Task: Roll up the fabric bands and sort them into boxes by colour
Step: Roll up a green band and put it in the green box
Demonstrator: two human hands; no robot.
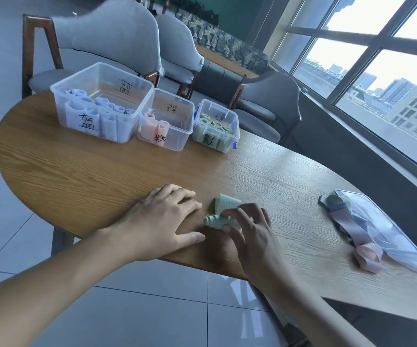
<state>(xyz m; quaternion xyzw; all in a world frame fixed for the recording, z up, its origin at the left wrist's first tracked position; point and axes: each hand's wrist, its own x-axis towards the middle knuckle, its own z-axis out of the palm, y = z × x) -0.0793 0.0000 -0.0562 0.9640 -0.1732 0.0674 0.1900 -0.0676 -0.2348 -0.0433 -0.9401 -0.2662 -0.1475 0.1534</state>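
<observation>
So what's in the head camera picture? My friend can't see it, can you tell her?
A person's right hand rolls up a green band on a wooden table, while the left hand lies flat beside it. Behind stand three clear boxes holding blue rolls, pink rolls and green rolls.

green band [223, 214]: its near end is hidden under the fingers of the right hand [248, 231]
plastic bag [382, 229]: contents blurred, too indistinct to tell
green box [216, 126]: rolls inside too small to count
both forearms: cut off by the bottom edge
</observation>
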